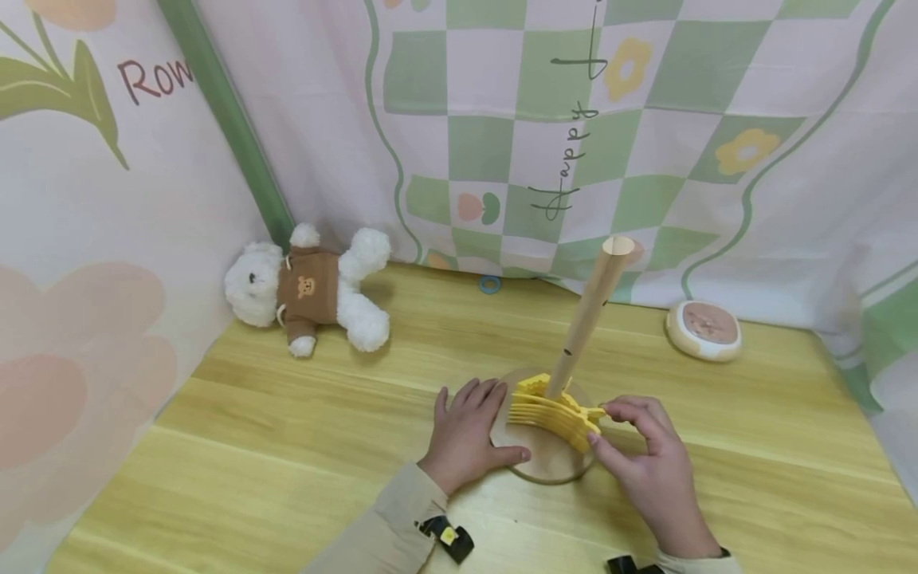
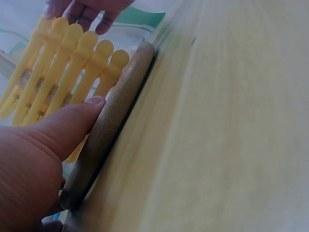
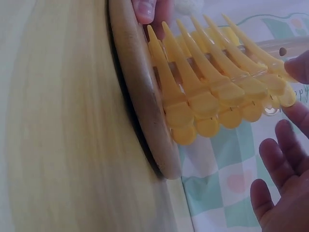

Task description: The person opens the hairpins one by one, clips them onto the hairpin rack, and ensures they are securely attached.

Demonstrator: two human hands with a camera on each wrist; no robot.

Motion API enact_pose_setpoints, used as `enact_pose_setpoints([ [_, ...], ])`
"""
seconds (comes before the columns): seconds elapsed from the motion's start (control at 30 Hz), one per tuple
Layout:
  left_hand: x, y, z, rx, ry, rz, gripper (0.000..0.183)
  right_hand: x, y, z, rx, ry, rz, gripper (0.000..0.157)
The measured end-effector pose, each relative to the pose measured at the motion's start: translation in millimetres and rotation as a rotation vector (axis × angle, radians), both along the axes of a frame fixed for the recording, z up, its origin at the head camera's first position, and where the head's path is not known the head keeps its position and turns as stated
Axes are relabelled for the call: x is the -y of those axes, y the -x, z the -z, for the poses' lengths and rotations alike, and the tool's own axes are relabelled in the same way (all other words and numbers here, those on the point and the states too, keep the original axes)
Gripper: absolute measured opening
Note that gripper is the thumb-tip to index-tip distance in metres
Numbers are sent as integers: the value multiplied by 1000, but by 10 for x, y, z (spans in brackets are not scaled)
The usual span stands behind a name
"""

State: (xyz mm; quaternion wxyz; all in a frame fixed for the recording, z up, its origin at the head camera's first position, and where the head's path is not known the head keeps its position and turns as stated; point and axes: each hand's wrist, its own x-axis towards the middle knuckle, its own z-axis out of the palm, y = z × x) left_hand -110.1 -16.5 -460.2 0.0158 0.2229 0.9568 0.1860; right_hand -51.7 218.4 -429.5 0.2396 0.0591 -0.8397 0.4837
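Note:
Several yellow hair claw clips (image 1: 548, 416) are stacked around a wooden post (image 1: 590, 315), which leans in the head view. The post rises from a round wooden base (image 1: 548, 470). My left hand (image 1: 469, 434) rests on the base's left side, its fingers spread and its thumb on the rim beside the lowest clip. At the stack's right end, my right hand (image 1: 656, 462) pinches the handle tabs of the top clip (image 3: 263, 60) between thumb and forefinger. Its other fingers are loosely bent, clear of the stack. The clips' pointed ends face the left hand.
A white plush toy in a brown top (image 1: 308, 291) lies at the back left of the wooden table (image 1: 287, 446). By the back curtain (image 1: 502, 143) is a small blue ring (image 1: 489, 285). A round, cream-and-brown object (image 1: 704, 330) sits at the back right.

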Motion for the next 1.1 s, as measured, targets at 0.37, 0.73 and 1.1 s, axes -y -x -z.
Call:
enact_pose_setpoints([
  [0.37, 7, -4, -3, 23, -9, 4, 101, 6, -15, 0, 39, 0, 13, 37],
  [0.73, 10, 2, 5, 44, -26, 5, 101, -4, -1, 8, 12, -20, 20, 39],
  [1.1, 10, 2, 9, 55, -31, 1, 102, 19, -31, -19, 36, -7, 17, 39],
])
